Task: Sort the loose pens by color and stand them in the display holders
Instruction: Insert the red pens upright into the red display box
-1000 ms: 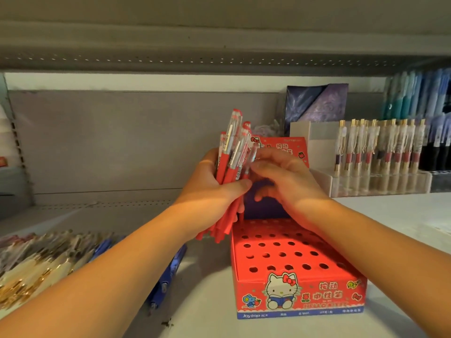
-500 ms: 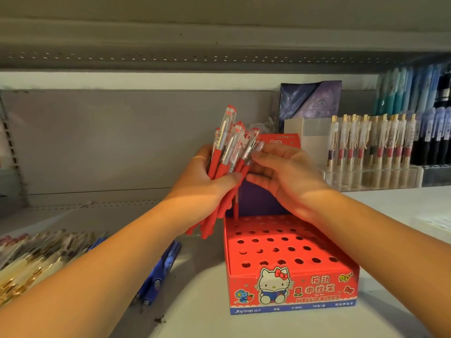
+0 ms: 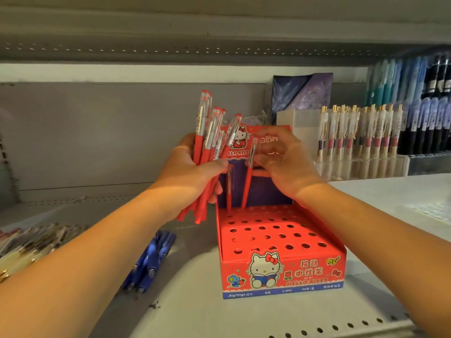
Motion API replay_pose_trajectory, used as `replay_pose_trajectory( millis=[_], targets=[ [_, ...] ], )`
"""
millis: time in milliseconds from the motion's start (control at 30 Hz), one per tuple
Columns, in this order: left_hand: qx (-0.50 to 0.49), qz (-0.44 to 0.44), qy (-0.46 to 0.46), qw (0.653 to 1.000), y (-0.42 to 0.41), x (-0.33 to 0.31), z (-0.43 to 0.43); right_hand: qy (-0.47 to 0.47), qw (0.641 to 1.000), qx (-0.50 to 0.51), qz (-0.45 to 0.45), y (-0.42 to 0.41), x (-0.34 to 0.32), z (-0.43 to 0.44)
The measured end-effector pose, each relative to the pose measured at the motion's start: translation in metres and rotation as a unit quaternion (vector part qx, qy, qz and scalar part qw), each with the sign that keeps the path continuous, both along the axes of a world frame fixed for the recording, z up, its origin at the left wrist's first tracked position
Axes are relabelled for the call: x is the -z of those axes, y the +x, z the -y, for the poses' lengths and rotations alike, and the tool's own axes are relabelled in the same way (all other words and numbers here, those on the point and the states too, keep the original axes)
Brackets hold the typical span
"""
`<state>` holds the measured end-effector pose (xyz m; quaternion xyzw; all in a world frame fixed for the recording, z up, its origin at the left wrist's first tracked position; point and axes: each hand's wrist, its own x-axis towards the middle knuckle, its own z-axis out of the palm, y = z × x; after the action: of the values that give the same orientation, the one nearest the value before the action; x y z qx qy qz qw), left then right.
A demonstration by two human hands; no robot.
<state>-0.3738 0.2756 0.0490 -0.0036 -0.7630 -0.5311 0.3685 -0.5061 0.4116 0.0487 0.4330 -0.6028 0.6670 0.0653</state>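
Right fingertips [image 3: 260, 158] clamped on the clear upper half of one red pen [image 3: 247, 184], nib end down at the back row of the red display holder [image 3: 305, 272]; hard to tell whether already seated in a hole or only resting at its mouth; best to keep the pinch light and high, line the barrel up straight over the hole, then let slide rather than push, to avoid catching the card edge at a tilt; right hand [image 3: 288, 167] curled in front of the holder's upright back panel, so worth taking care not to knock that panel backward; just left, another red pen [image 3: 229, 191] standing in the same row, near enough to be nudged; probably wise to fill onward from there, hole by neighbouring hole; left hand [image 3: 190, 172] wrapped tight round the bundle of red pens [image 3: 207, 132], caps up, beside the holder's back left corner; good to keep close as the supply; blue pens [image 3: 151, 259] and a mixed pile [image 3: 31, 242] lying loose on the shelf [image 3: 207, 318], unsorted as yet.
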Motion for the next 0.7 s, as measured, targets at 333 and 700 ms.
replay_pose_trajectory(
  millis=[333,700],
  targets=[
    [0.01,0.016,0.004,1.0,-0.001,0.003,0.002,0.04,0.998,-0.038,-0.016,-0.002,0.007,0.004],
    [0.012,0.025,0.022,0.999,-0.001,0.003,0.002,0.223,0.965,0.065,-0.122,-0.004,0.017,0.004]
  ],
)
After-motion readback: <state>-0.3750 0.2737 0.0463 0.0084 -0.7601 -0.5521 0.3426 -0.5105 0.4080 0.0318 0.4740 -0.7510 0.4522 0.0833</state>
